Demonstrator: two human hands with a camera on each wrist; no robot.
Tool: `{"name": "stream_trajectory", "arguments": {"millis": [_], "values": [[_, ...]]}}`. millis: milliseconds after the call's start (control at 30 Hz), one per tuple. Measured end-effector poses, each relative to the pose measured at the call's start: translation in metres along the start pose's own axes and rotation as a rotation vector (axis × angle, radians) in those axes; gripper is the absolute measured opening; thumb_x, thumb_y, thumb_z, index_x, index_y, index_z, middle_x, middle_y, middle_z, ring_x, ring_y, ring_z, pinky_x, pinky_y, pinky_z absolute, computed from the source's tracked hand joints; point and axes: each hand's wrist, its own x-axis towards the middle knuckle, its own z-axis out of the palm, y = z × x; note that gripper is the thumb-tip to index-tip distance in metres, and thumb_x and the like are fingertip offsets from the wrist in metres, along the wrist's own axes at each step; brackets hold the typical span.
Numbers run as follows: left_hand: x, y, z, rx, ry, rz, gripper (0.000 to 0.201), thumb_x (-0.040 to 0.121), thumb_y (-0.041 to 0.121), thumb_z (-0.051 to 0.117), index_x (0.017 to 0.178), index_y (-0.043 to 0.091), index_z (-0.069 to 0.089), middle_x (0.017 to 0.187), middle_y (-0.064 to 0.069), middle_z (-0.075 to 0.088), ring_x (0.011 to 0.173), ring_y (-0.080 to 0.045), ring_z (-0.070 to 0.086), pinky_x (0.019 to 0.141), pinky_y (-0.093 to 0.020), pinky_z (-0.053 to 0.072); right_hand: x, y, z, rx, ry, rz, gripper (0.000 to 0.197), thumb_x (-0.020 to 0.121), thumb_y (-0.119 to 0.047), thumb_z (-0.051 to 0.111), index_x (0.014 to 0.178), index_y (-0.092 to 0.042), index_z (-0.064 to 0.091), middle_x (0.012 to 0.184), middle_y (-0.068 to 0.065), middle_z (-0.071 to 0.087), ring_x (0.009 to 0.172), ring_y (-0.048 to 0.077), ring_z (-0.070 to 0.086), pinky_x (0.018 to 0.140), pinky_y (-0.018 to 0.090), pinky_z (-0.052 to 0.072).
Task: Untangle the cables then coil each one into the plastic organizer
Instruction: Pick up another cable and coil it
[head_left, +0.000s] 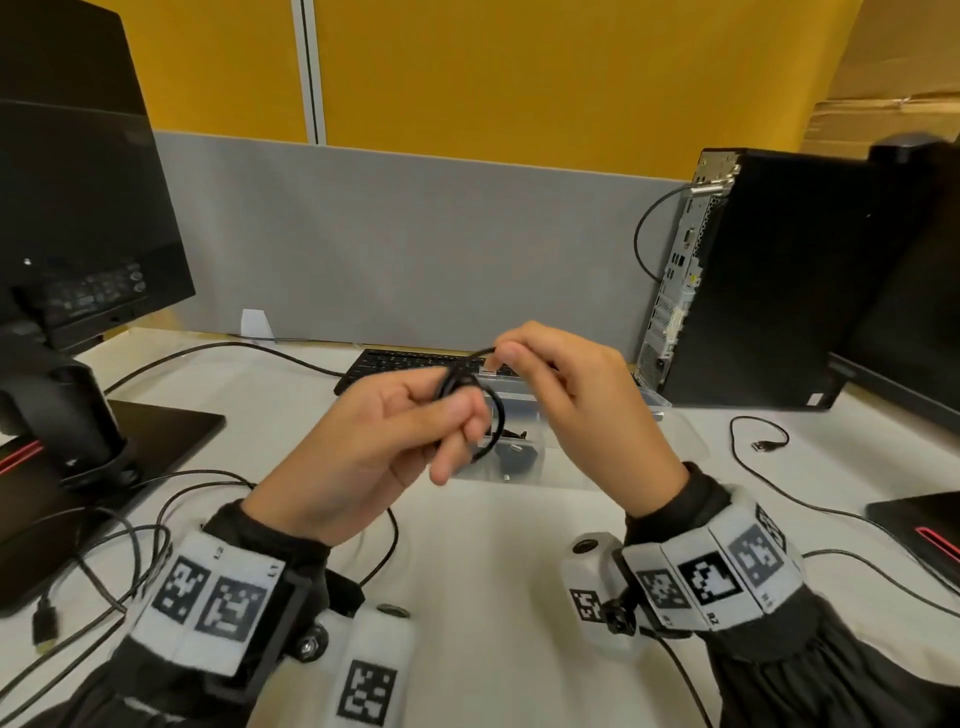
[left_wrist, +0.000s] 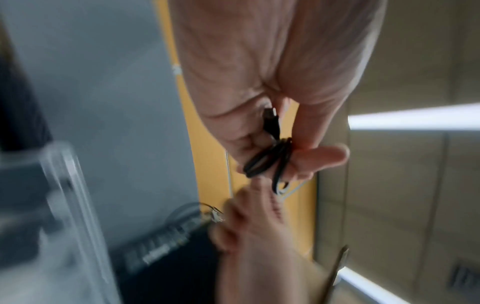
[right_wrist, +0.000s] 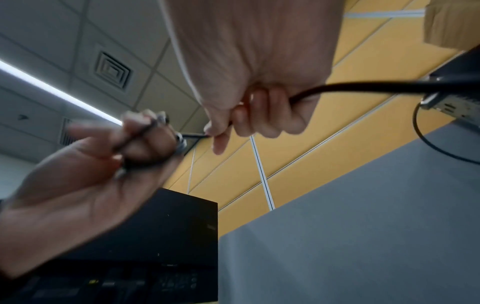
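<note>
A thin black cable (head_left: 491, 415) is wound into small loops held up above the desk. My left hand (head_left: 415, 415) grips the loops between thumb and fingers; in the left wrist view the coil (left_wrist: 270, 158) and its plug sit in that grip. My right hand (head_left: 524, 358) pinches the free end of the same cable (right_wrist: 194, 135) just right of the coil. The clear plastic organizer (head_left: 597, 457) lies on the desk behind and under both hands, with dark pieces in one compartment. Another black cable with a USB plug (head_left: 763, 446) lies on the desk at right.
A black keyboard (head_left: 395, 364) sits behind the organizer. A monitor on its stand (head_left: 78, 249) fills the left, with loose cables (head_left: 119, 566) by its base. A computer tower (head_left: 779, 280) stands at the right, and a grey partition runs along the desk's back.
</note>
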Motion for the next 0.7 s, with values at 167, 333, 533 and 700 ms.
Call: {"name": "stream_trajectory", "arguments": {"millis": [167, 333, 533, 700], "values": [[0.008, -0.008, -0.005, -0.306, 0.299, 0.152, 0.030, 0.087, 0.011, 0.043, 0.083, 0.006, 0.072, 0.073, -0.007, 0.070, 0.072, -0.012, 0.068, 0.071, -0.018, 0.053, -0.015, -0.005, 0.024, 0.001, -0.637, 0.178, 0.027, 0.100, -0.030, 0.038, 0.106, -0.025, 0.063, 0.104, -0.006, 0.065, 0.097, 0.010, 0.059, 0.088, 0.033, 0.046], [0.018, -0.029, -0.029, 0.397, 0.498, 0.149, 0.028, 0.099, 0.013, 0.037, 0.086, 0.011, 0.061, 0.070, 0.001, 0.069, 0.076, 0.001, 0.065, 0.074, -0.009, 0.046, -0.014, -0.013, 0.021, -0.097, -0.663, 0.080, 0.023, 0.099, -0.032, 0.041, 0.095, -0.027, 0.063, 0.079, -0.017, 0.059, 0.070, -0.003, 0.051, 0.070, 0.024, 0.042], [0.008, -0.026, -0.014, 0.453, 0.013, -0.091, 0.060, 0.097, 0.039, 0.033, 0.078, -0.009, 0.062, 0.049, 0.000, 0.057, 0.065, -0.008, 0.059, 0.069, -0.013, 0.045, -0.002, 0.005, -0.012, -0.091, -0.088, 0.052, 0.020, 0.097, -0.032, 0.047, 0.082, -0.027, 0.060, 0.060, -0.014, 0.052, 0.057, 0.003, 0.047, 0.056, 0.022, 0.036], [0.006, -0.016, 0.000, -0.139, 0.052, 0.086, 0.039, 0.091, 0.018, 0.041, 0.064, 0.014, 0.069, 0.054, -0.003, 0.058, 0.064, -0.011, 0.057, 0.066, -0.018, 0.049, -0.007, 0.016, 0.001, -0.026, -0.604, 0.276, 0.042, 0.098, -0.046, 0.030, 0.087, -0.019, 0.060, 0.083, 0.000, 0.060, 0.079, 0.014, 0.056, 0.079, 0.035, 0.046]]}}
